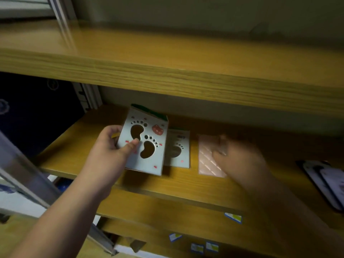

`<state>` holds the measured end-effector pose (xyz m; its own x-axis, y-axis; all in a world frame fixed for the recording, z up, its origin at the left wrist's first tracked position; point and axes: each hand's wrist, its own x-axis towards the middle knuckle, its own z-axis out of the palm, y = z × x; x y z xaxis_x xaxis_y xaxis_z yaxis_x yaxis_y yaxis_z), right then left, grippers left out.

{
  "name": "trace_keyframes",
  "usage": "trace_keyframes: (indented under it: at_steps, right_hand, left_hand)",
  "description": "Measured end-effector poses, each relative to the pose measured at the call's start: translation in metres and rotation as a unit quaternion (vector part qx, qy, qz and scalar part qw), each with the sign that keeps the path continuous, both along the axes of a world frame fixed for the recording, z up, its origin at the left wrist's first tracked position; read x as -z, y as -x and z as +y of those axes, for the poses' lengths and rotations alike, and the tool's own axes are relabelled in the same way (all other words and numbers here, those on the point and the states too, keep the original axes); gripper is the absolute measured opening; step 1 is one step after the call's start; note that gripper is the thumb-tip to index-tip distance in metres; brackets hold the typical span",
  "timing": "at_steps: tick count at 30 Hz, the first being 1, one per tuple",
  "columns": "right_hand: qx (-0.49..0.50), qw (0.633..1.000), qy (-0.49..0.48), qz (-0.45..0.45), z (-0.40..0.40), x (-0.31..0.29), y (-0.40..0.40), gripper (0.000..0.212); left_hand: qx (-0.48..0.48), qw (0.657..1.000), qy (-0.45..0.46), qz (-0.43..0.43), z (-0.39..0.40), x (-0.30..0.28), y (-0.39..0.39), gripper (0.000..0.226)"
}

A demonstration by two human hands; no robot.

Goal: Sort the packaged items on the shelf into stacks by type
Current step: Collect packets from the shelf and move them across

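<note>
A pale footprint-cutout card pack [144, 144] stood tilted at the frame's centre, above the wooden middle shelf [178, 185], gripped from the left by the left hand [111, 146]. Just right of it a second footprint card pack [178, 148] lay flat on that shelf. Further right lay a pink striped packet [207, 159] under the blurred right hand [240, 155]. At far right sat dark-edged flat packages [325, 185].
</note>
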<state>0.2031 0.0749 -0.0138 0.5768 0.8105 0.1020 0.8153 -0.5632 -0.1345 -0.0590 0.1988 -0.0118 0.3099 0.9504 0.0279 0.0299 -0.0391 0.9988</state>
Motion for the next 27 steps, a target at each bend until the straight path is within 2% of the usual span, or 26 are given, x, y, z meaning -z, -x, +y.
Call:
trace_keyframes:
  at_steps: [3,4,7,12,19,20,21,24,26,27]
  right_hand:
    - [0.098,0.990,0.052,-0.084,-0.019,0.007,-0.024,0.075]
    - [0.119,0.988,0.065,-0.077,-0.026,0.009,-0.028,0.084]
    - [0.134,0.988,0.072,0.036,-0.041,0.011,-0.033,0.102]
    - [0.109,0.993,0.052,0.000,-0.052,0.017,-0.014,0.103]
    - [0.135,0.966,-0.029,0.217,-0.056,0.011,-0.037,0.099]
    - [0.154,0.955,-0.055,0.246,-0.059,0.010,-0.040,0.093]
    - [0.172,0.939,-0.096,0.282,-0.063,0.010,-0.043,0.077]
    - [0.189,0.861,-0.222,0.417,-0.077,0.010,-0.050,0.021]
    - [0.197,0.796,-0.255,0.513,-0.087,0.008,-0.054,0.007]
    - [0.193,0.747,-0.271,0.576,-0.093,0.006,-0.056,0.003]
  left_hand:
    - [0.030,0.999,0.007,-0.021,-0.009,0.004,-0.021,0.032]
    - [0.041,0.999,0.009,-0.027,-0.012,0.006,-0.028,0.031]
    - [0.065,0.997,0.024,-0.043,-0.023,0.010,-0.050,0.032]
    - [0.091,0.993,0.045,-0.055,-0.035,0.019,-0.081,0.031]
    - [0.097,0.988,0.081,-0.089,-0.041,0.029,-0.104,0.029]
    - [0.097,0.987,0.084,-0.093,-0.042,0.029,-0.106,0.031]
    - [0.098,0.987,0.084,-0.095,-0.044,0.029,-0.108,0.033]
    - [0.094,0.988,0.077,-0.092,-0.051,0.025,-0.110,0.033]
    - [0.091,0.989,0.075,-0.088,-0.057,0.022,-0.110,0.033]
    - [0.089,0.990,0.074,-0.086,-0.060,0.020,-0.110,0.034]
